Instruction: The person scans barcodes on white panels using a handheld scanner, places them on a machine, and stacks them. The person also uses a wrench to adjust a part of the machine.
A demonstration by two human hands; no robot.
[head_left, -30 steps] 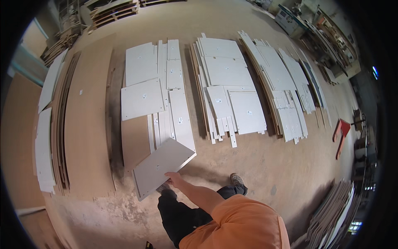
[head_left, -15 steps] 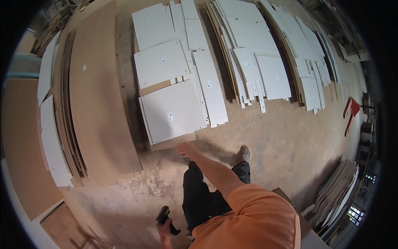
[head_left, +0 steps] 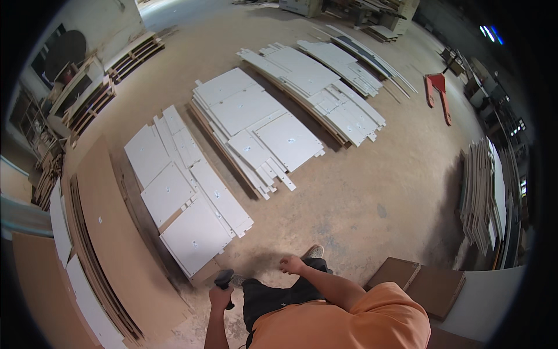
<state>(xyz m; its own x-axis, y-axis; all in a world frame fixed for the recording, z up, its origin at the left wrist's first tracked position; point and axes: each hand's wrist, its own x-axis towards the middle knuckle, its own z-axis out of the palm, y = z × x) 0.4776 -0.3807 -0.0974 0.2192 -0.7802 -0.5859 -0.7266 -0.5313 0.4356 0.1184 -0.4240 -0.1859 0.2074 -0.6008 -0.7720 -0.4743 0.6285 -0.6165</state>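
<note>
My left hand (head_left: 220,296) is wrapped round the grip of a black handheld scanner (head_left: 224,278), low in the view and left of my legs. My right hand (head_left: 291,266) hangs in front of my knees with its fingers loosely bent and apart, holding nothing. Nearest to both hands lies a stack of white panels (head_left: 195,241) with small labels on top. A brown board (head_left: 206,271) sticks out from under its near end, just beyond the scanner.
More white panel stacks (head_left: 290,135) lie in rows ahead and to the right. Long brown boards (head_left: 104,221) lie at the left. A red pallet jack (head_left: 437,87) stands far right, beyond leaning panels (head_left: 479,198). Wooden pallets (head_left: 133,55) are at the far left.
My right hand has drawn back from the near end of the white stack and moved right. My left hand has risen forward with the scanner. The view has swung up, showing more floor.
</note>
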